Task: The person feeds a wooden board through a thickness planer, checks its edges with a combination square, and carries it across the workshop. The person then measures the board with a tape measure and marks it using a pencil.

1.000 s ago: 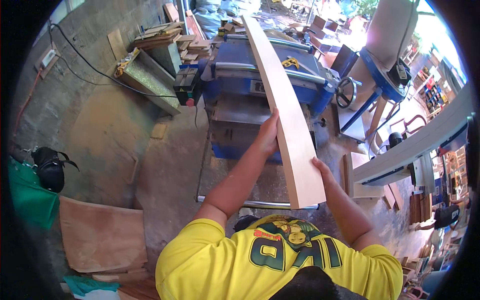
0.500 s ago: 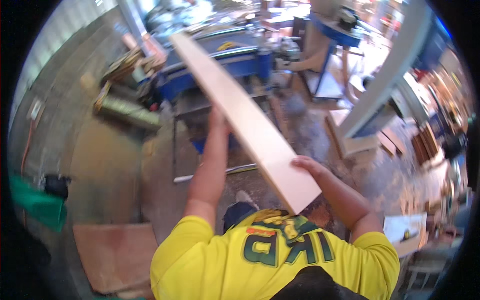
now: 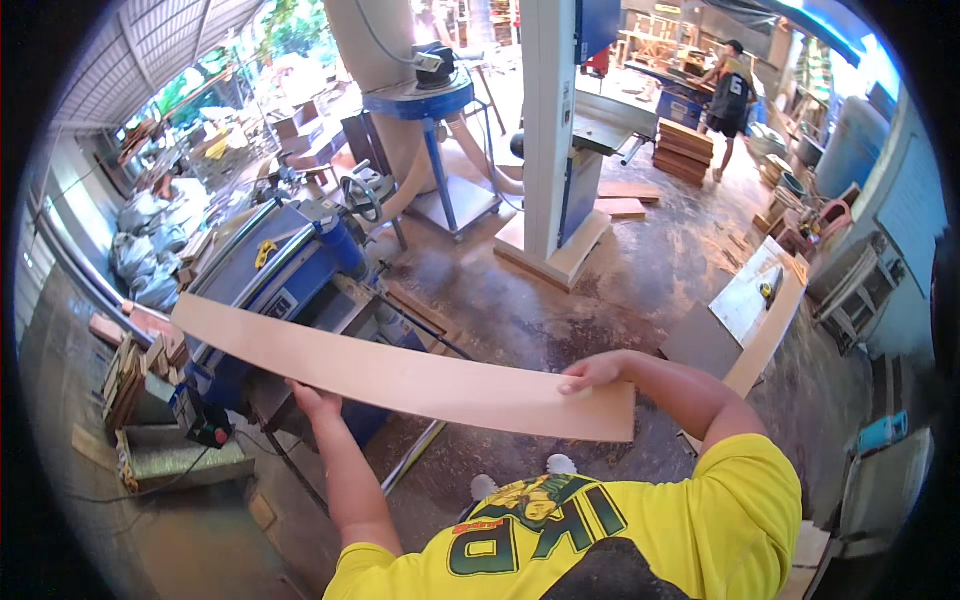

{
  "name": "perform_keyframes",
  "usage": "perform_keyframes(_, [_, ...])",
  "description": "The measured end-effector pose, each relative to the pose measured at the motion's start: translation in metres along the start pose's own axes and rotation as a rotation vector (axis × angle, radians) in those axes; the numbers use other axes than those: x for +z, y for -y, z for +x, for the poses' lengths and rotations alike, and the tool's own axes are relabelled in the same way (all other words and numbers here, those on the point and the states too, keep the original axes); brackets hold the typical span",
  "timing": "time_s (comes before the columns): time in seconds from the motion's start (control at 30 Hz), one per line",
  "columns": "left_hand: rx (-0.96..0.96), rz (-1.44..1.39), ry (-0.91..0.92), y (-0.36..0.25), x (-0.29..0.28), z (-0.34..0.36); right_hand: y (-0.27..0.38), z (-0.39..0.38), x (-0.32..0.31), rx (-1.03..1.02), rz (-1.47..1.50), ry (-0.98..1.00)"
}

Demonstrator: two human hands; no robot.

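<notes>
I hold a long, thin, pale wooden board (image 3: 400, 375) flat in front of my chest, running from the left down to the right. My left hand (image 3: 312, 400) grips its near edge from below, about a third of the way along. My right hand (image 3: 590, 372) rests on top near the right end, fingers curled over the far edge. The board's left end hangs over a blue woodworking machine (image 3: 285, 280). My yellow shirt fills the lower edge of the view.
A tall white column (image 3: 548, 130) with a blue panel stands ahead on a dusty concrete floor. A blue dust collector (image 3: 425, 95) sits behind the machine. Stacked timber (image 3: 685, 150) and another person (image 3: 730, 95) are far back. Boards and offcuts (image 3: 755, 320) lie at right.
I have turned to the right with the board. It swung from pointing away and upright to lying across my front, and the blue machine moved from ahead of me to my left.
</notes>
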State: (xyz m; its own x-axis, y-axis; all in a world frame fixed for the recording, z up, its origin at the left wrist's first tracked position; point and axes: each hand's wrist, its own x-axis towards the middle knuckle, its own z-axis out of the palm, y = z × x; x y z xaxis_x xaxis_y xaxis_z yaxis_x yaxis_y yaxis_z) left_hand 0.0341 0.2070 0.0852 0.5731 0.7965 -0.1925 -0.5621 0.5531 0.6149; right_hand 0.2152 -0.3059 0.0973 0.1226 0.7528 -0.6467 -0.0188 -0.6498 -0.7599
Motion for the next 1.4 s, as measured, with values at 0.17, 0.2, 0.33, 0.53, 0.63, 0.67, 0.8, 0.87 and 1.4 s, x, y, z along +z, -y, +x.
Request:
perform_keyframes(0.17, [0.009, -0.097, 0.097, -0.062, -0.05, 0.041, -0.023, -0.044, 0.046, 0.18, -0.254, -0.205])
perform_keyframes(0.2, [-0.011, -0.094, 0.128, -0.069, -0.054, 0.044, -0.036, -0.052, 0.057, 0.198, -0.296, -0.301])
perform_keyframes(0.33, [0.012, -0.059, 0.141, -0.06, -0.036, 0.015, -0.064, -0.082, 0.095, 0.334, -0.405, -0.51])
perform_keyframes(0.53, [0.039, -0.099, 0.208, -0.014, 0.011, -0.047, -0.122, -0.138, 0.132, 0.434, -0.47, -0.773])
perform_keyframes(0.63, [0.03, -0.022, 0.278, 0.018, 0.04, -0.069, -0.153, -0.171, 0.147, 0.437, -0.384, -0.985])
perform_keyframes(0.67, [0.018, 0.02, 0.313, 0.029, 0.053, -0.078, -0.168, -0.182, 0.151, 0.452, -0.321, -1.004])
perform_keyframes(0.8, [-0.126, 0.064, 0.393, 0.078, 0.104, -0.128, -0.228, -0.223, 0.166, 0.505, -0.215, -1.107])
perform_keyframes(0.87, [-0.244, 0.044, 0.506, 0.109, 0.12, -0.148, -0.254, -0.247, 0.173, 0.547, -0.171, -1.119])
perform_keyframes(1.4, [-0.566, -0.012, 0.538, 0.35, 0.208, -0.208, -0.353, -0.267, 0.105, 0.489, -0.202, -1.217])
